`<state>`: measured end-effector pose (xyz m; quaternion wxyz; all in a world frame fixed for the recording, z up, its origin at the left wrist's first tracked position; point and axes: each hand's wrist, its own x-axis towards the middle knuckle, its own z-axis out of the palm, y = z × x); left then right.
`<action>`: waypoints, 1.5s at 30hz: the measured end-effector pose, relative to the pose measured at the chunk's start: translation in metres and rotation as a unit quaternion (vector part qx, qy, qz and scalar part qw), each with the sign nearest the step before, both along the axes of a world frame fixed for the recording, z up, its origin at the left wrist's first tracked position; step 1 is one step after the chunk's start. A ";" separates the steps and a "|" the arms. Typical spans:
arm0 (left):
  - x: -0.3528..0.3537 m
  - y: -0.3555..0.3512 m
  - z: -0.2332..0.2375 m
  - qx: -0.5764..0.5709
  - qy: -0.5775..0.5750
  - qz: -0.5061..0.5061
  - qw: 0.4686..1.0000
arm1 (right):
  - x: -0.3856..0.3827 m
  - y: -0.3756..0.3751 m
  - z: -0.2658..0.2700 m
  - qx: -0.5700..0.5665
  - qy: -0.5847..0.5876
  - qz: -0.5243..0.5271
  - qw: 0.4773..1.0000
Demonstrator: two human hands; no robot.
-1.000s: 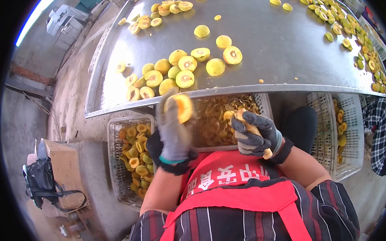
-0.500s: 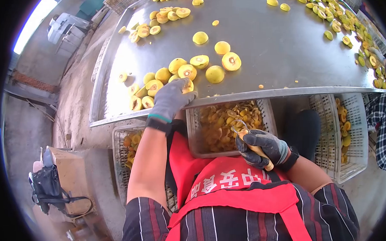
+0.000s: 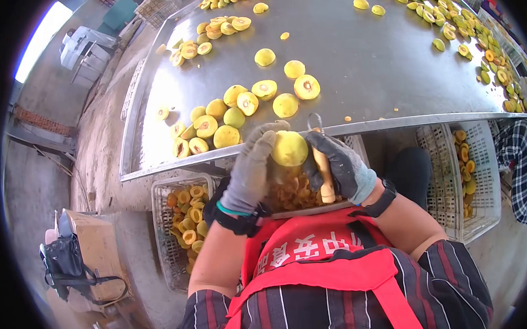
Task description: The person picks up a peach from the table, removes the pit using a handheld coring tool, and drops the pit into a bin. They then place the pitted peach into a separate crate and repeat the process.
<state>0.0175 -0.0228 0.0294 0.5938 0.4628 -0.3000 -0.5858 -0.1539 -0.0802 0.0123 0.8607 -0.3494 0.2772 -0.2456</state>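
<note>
The gloved left hand (image 3: 250, 171) is cupping a peach half (image 3: 289, 148) between thumb and fingers, rounded yellow side turned up to the camera, just in front of the near edge of the steel worktop (image 3: 385, 64) and directly above the middle crate (image 3: 351, 146) that is hanging under that edge; holding it there is probably letting whatever comes off drop straight into the scraps already lying in that crate. The gloved right hand (image 3: 341, 165) is clenching around the wooden handle of a loop tool (image 3: 322, 174), its wire loop sticking up beside the fruit, and the hand is pressing close against the peach half, seemingly so the two can brace each other. On the worktop, a heap of halves (image 3: 218, 118) is sitting near the front left corner, within easy reach of the left hand, with more fruit scattered toward the far edge and along the right side. A left crate (image 3: 156, 190) below that corner is holding orange-yellow halves with hollowed centres, and a right crate (image 3: 480, 174) is holding a few more. At the far right, another person's checked sleeve (image 3: 519, 158) is showing beside that crate
</note>
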 end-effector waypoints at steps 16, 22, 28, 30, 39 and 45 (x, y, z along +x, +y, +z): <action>-0.016 0.037 -0.027 0.001 0.183 0.077 0.980 | 0.002 0.020 0.008 -0.452 0.213 0.078 0.863; -0.019 0.037 -0.023 -0.030 0.082 0.074 0.993 | 0.003 0.023 0.018 -0.526 0.228 0.082 0.815; -0.023 0.035 -0.031 -0.090 0.074 0.105 0.988 | 0.006 0.036 0.019 -0.523 0.294 0.112 0.792; -0.025 0.034 -0.034 -0.103 0.021 0.113 0.988 | 0.009 0.040 0.006 -0.551 0.259 0.067 0.790; -0.042 0.038 -0.013 -0.172 -0.224 0.170 0.944 | 0.010 0.041 0.018 -0.367 0.101 0.124 0.916; -0.014 0.039 -0.009 -0.006 -0.026 0.003 1.000 | 0.006 0.029 0.033 -0.293 0.231 0.310 0.874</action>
